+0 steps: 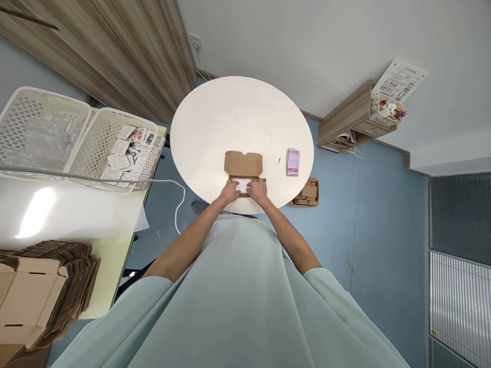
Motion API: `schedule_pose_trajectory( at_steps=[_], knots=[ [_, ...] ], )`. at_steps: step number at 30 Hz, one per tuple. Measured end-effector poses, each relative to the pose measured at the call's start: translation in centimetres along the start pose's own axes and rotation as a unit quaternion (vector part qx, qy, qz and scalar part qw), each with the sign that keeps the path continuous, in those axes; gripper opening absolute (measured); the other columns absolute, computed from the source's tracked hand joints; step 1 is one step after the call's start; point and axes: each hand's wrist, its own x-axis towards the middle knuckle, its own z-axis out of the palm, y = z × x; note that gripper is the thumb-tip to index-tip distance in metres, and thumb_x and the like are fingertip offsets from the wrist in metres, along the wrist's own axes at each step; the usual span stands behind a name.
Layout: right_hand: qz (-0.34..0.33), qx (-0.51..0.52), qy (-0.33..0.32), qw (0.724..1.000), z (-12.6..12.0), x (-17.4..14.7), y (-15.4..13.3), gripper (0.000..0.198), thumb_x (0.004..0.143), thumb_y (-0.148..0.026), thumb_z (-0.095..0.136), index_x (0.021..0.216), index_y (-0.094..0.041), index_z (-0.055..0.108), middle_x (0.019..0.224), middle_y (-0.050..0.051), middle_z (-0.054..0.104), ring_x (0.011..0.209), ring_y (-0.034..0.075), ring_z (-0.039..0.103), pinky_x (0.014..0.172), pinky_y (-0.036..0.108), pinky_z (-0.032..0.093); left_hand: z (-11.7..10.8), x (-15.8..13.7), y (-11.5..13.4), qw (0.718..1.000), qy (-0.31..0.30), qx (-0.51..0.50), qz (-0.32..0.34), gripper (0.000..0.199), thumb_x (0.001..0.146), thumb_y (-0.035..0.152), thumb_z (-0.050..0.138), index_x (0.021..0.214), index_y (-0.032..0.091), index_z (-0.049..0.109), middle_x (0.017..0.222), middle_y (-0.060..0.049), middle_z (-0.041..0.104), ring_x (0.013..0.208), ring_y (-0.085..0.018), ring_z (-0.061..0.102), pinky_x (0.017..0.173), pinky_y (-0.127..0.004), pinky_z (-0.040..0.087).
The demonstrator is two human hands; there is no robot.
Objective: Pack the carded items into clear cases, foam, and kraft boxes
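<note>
A small brown cardboard box lies on the round white table near its front edge, its lid standing open toward the far side. Inside sits a flat white item, whose kind I cannot make out. My left hand is at the box's left end, fingers bent and closed on the item's left end. From the opposite side, my right hand grips the item's right end in the same way. Both hands cover the box's sides and part of its front.
A phone with a blurred screen lies right on the round table. At left, a side table carries white baskets with cards and plastic bags, plus stacked flat cartons. A carton of folded boxes stands on the floor.
</note>
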Motion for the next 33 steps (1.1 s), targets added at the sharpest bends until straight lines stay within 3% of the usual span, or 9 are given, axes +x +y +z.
schedule_pose_trajectory(
  at_steps=[4,8,12,19,26,33],
  knots=[
    [0.001,0.046,0.055,0.997,-1.4,-0.8,1.6,0.022,0.105,-0.027,0.062,0.118,-0.023,0.080,0.121,0.012,0.079,0.123,0.030,0.065,0.107,0.039,0.048,-0.9,-0.6,0.5,0.999,0.036,0.012,0.027,0.045,0.088,0.020,0.063,0.133,0.018,0.068,0.139,-0.017,0.066,0.127,-0.036,0.067,0.112,-0.046,0.052],
    [0.121,0.095,0.131,0.979,-2.5,-2.0,5.0,0.028,0.107,-0.034,0.058,0.126,-0.019,0.072,0.130,0.013,0.075,0.124,0.027,0.065,0.104,0.035,0.049,-2.3,-1.2,0.5,0.994,0.109,0.010,0.006,0.038,0.093,0.020,0.059,0.130,0.021,0.067,0.135,-0.016,0.067,0.113,-0.033,0.071,0.106,-0.047,0.054],
    [0.195,0.142,0.066,0.968,-1.6,-2.5,7.6,0.030,0.103,-0.041,0.066,0.122,-0.018,0.070,0.122,0.013,0.078,0.116,0.025,0.071,0.092,0.031,0.053,-2.9,-1.5,0.0,0.989,0.133,0.017,-0.065,0.040,0.093,0.021,0.062,0.133,0.021,0.064,0.138,-0.017,0.065,0.115,-0.034,0.071,0.105,-0.048,0.054],
    [0.194,0.186,0.045,0.962,0.2,-1.5,7.8,0.028,0.104,-0.041,0.063,0.117,-0.019,0.073,0.119,0.012,0.080,0.114,0.023,0.074,0.089,0.028,0.053,-2.6,-1.8,-0.5,0.991,0.088,0.035,-0.090,0.035,0.093,0.021,0.060,0.128,0.019,0.065,0.136,-0.018,0.072,0.128,-0.036,0.068,0.109,-0.048,0.051],
    [0.146,0.255,0.028,0.955,-0.5,-1.3,7.5,0.039,0.107,-0.045,0.049,0.094,-0.018,0.074,0.092,0.004,0.078,0.087,0.017,0.068,0.079,0.022,0.050,-2.4,-1.9,-0.8,0.994,0.061,0.022,-0.085,0.047,0.086,0.013,0.061,0.132,0.018,0.066,0.137,-0.017,0.075,0.126,-0.035,0.071,0.105,-0.045,0.053],
    [0.148,0.244,0.024,0.958,-0.7,-1.4,6.4,0.029,0.102,-0.042,0.065,0.118,-0.020,0.076,0.114,0.008,0.082,0.106,0.020,0.074,0.088,0.025,0.053,-1.9,-1.8,-0.5,0.995,0.036,0.032,-0.092,0.049,0.089,0.013,0.060,0.137,0.020,0.065,0.140,-0.012,0.075,0.128,-0.030,0.070,0.105,-0.039,0.054]
  ],
)
